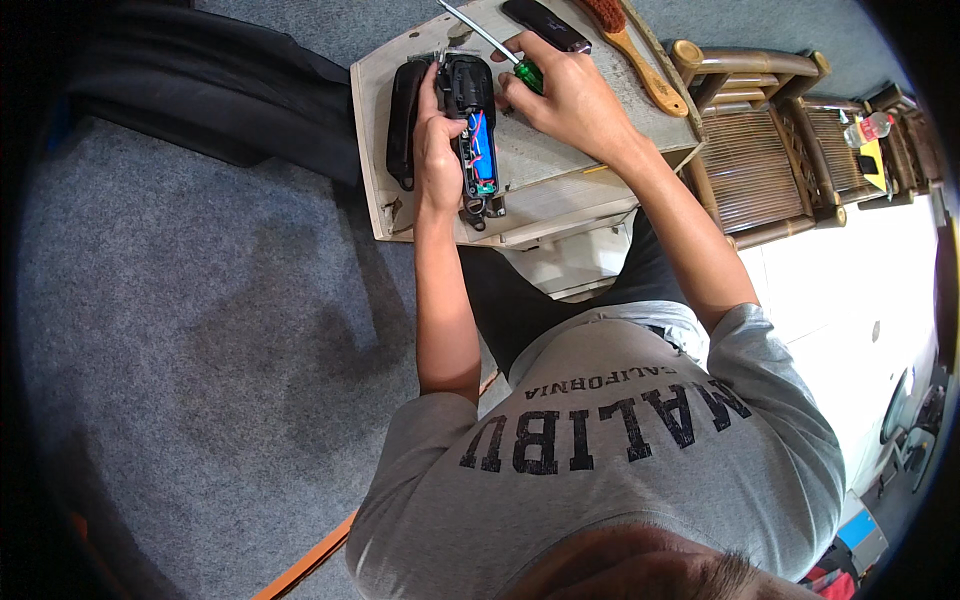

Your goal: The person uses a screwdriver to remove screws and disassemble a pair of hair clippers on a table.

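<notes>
Hair [742, 572] nearest me; left hand [438, 155] grips the opened black device [482, 142], likely steadying it; right hand [578, 98] pinches a screwdriver [528, 75].

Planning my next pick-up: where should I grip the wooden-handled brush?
Probably by the middle of its wooden handle, coming from the near right: the handle is long and slim, its rounded end points near and right, and the brown bristles lie at the far end.

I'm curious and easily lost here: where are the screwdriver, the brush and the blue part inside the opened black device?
Screwdriver [529, 76]: head view, on its green handle.
Brush [648, 72]: head view, on its wooden handle.
Blue part [486, 146]: head view, on its exposed face.
</notes>
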`<control>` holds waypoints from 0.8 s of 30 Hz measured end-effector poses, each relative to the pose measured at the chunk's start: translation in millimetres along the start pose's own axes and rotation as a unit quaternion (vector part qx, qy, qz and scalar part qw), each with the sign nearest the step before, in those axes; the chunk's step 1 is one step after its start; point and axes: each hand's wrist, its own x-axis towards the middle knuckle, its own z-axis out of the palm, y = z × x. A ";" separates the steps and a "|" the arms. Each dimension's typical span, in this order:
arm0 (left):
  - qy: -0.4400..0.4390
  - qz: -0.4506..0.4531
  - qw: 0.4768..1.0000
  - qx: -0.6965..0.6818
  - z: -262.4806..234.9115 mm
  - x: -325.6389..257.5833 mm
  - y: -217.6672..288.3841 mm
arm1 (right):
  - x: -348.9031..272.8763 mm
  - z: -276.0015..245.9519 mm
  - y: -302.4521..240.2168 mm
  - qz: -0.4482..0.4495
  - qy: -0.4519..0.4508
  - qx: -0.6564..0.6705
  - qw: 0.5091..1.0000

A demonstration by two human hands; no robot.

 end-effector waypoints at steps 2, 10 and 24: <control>-0.003 0.010 1.000 0.010 -4.7 1.9 -6.2 | 0.4 0.5 0.4 -0.002 -0.002 0.002 1.000; -0.021 0.028 0.999 0.023 11.3 -5.3 17.4 | -0.9 1.6 1.6 0.016 -0.001 0.021 1.000; -0.036 0.067 0.994 0.084 16.7 -6.9 27.0 | -0.9 -6.6 -11.4 0.019 -0.042 0.018 0.999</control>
